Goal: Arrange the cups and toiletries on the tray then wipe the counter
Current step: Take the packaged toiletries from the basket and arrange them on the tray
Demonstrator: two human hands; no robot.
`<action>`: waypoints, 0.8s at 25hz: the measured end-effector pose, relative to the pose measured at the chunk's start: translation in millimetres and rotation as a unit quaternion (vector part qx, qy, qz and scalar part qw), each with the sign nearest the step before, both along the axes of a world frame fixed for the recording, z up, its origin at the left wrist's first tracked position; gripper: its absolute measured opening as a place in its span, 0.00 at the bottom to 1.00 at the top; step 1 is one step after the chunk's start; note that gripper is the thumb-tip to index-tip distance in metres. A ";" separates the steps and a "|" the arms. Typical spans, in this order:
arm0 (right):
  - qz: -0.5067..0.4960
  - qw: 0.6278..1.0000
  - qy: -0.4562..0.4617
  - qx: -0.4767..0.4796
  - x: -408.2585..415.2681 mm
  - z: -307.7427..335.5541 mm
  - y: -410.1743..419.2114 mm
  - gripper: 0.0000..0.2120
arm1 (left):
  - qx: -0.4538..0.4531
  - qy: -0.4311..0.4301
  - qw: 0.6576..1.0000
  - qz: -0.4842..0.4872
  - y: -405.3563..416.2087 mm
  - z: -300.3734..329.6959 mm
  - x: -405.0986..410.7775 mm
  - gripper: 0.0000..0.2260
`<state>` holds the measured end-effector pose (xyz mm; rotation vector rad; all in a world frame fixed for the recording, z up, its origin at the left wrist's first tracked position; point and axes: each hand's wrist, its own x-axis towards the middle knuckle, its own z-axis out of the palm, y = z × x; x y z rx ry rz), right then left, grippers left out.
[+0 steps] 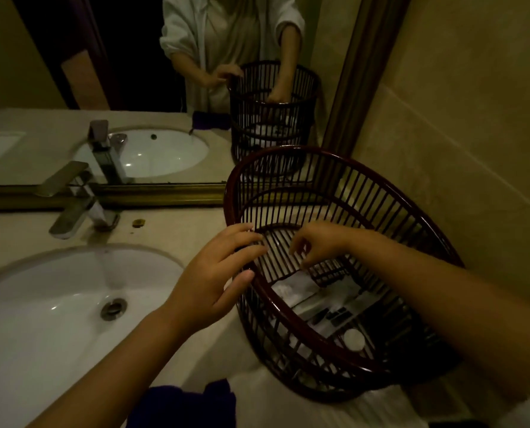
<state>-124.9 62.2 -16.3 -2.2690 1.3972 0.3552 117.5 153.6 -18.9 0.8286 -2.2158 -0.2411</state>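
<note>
A tall dark-red slatted basket [390,211] stands on the beige counter [165,230] right of the sink. Inside at its bottom lie white packets [291,291], small dark toiletry items [338,316] and a round white lid [354,339]. My left hand [217,279] rests against the outside of the basket's near left rim, fingers spread and holding nothing. My right hand [322,242] reaches down inside the basket with fingers curled; whether it pinches anything I cannot tell. No cups are visible.
A white oval sink [56,304] with a chrome faucet [78,202] lies to the left. A dark blue cloth [183,403] sits at the counter's front edge. A mirror [118,72] runs along the back; a tiled wall [458,149] closes the right side.
</note>
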 end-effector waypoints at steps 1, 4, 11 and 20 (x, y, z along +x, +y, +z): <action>0.014 0.999 0.031 0.014 4.0 -14.6 -4.2 0.21 | -0.005 0.006 1.000 -0.003 -1.1 -1.6 0.1 0.21; 0.089 0.988 0.115 0.042 11.8 -60.8 -2.8 0.26 | -0.014 0.024 1.000 -0.009 -2.2 -4.6 1.5 0.19; 0.118 0.991 0.060 0.007 11.0 -92.9 2.1 0.19 | -0.011 0.048 0.999 -0.004 0.6 -5.4 -4.3 0.20; -0.099 0.982 -0.164 0.000 3.8 5.4 -17.4 0.01 | 0.014 0.051 0.999 -0.005 5.3 0.3 -2.6 0.20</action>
